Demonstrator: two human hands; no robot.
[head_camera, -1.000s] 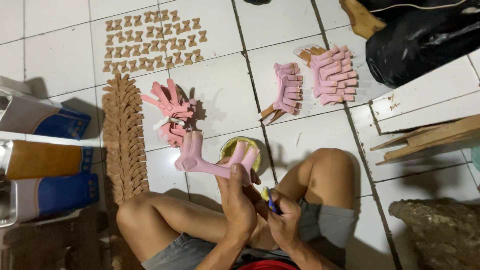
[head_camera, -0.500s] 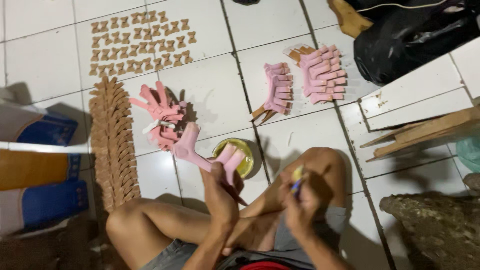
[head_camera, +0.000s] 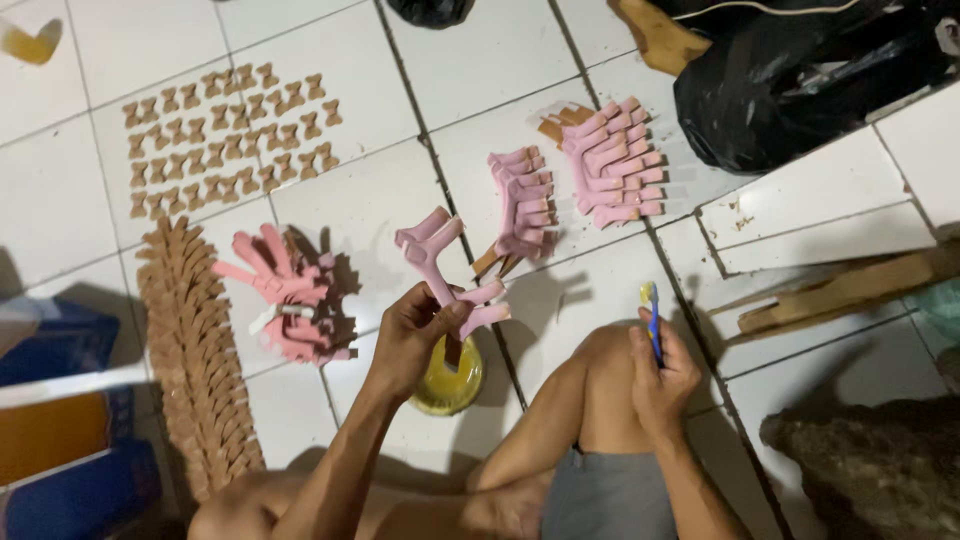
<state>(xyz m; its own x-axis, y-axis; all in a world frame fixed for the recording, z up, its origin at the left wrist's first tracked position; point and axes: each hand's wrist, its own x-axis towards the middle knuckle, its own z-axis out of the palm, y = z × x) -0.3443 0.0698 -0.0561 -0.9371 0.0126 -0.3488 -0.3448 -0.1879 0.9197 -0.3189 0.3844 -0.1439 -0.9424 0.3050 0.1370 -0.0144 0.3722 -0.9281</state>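
gluing step underway: left hand (head_camera: 415, 330) gripping pink forked pieces (head_camera: 440, 265) over yellow tin (head_camera: 450, 378); right hand (head_camera: 660, 375) clasping brush (head_camera: 651, 318). probably calls for dabbing.

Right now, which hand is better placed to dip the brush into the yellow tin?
Right, probably. The right hand already holds the blue brush, upright over the knee. The left hand sits just above the yellow tin, but its fingers are closed on pink Y-shaped pieces.
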